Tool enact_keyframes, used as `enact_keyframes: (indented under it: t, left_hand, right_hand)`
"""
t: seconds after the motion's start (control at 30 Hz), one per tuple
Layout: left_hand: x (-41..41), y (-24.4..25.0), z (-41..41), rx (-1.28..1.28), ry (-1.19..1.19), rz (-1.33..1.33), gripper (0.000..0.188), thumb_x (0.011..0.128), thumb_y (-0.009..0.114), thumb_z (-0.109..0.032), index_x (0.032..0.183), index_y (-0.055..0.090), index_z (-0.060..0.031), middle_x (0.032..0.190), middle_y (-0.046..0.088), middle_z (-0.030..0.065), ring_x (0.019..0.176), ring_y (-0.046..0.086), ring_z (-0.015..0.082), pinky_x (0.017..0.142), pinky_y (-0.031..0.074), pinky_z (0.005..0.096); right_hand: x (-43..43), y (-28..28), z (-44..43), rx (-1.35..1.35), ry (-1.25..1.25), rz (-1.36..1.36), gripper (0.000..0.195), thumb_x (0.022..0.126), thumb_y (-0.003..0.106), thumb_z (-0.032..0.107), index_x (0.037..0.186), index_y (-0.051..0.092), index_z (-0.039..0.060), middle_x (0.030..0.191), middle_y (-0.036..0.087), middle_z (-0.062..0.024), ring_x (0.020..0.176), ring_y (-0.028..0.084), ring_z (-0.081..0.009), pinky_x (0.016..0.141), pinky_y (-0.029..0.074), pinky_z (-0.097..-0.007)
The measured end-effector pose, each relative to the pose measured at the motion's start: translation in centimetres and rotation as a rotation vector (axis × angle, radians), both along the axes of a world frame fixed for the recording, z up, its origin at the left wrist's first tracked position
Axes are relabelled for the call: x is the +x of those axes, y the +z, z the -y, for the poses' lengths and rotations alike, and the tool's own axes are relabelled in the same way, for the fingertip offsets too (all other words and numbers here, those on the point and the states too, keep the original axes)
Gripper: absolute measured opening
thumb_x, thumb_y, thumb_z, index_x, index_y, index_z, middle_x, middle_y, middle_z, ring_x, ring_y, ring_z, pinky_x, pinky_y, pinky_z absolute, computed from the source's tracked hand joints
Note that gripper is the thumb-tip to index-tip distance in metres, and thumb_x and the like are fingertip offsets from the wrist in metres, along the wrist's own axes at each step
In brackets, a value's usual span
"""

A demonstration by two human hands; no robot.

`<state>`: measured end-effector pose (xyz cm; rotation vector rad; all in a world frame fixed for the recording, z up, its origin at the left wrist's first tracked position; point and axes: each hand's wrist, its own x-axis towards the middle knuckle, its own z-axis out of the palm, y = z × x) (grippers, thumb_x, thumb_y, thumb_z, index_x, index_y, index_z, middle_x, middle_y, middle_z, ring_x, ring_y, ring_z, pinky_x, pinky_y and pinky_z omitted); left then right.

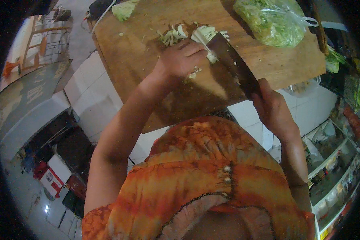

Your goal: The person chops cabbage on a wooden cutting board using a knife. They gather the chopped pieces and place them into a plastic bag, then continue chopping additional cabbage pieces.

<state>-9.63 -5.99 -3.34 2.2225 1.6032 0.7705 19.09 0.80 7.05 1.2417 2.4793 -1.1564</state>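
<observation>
My right hand (pixel 271 108) grips the handle of a dark, broad-bladed cleaver (pixel 234 63), its blade slanting up and left over a large wooden board (pixel 276 66). Beside the blade's far end lies pale cut cabbage (pixel 204 33). My left hand (pixel 183 58) rests on the board with bent fingers, its fingertips at a pale cabbage piece (pixel 211 57) next to the blade; whether it grips anything under the palm is hidden. Shredded cabbage (pixel 173 35) lies just beyond the left hand, and small bits (pixel 194 73) lie nearer to me.
A tied clear plastic bag of shredded greens (pixel 276 24) sits at the board's far right. A cabbage wedge (pixel 124 10) lies at the far left, near a white cord (pixel 103 15). Leafy greens (pixel 333 63) are beyond the right edge. Shelves with goods (pixel 333 168) stand low at right.
</observation>
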Motion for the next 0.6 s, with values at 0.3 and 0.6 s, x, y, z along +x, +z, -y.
enact_keyframes:
  t: [0.3,0.6]
  left_hand:
    - [0.6,-0.9,-1.2,0.271,-0.012,-0.047,0.024,0.073,0.058,-0.006,0.097,0.062,-0.0081,0.103,0.062,0.0062,0.094,0.061,0.0275,0.077,0.053,0.0370]
    - [1.1,-0.8,0.2,0.234,0.029,-0.017,0.020,0.073,0.058,-0.005,0.092,0.062,-0.0068,0.099,0.061,0.0078,0.087,0.062,0.0287,0.072,0.054,0.0376]
  right_hand:
    - [-0.9,0.4,-0.1,0.037,0.047,0.005,0.017,0.092,0.055,0.006,0.104,0.042,0.0033,0.075,0.060,-0.0268,0.079,0.058,-0.0496,0.062,0.045,-0.0510]
    - [-1.2,0.0,-1.4,0.105,0.014,0.113,0.017,0.093,0.055,0.009,0.105,0.042,0.0053,0.076,0.061,-0.0257,0.079,0.059,-0.0492,0.064,0.046,-0.0516]
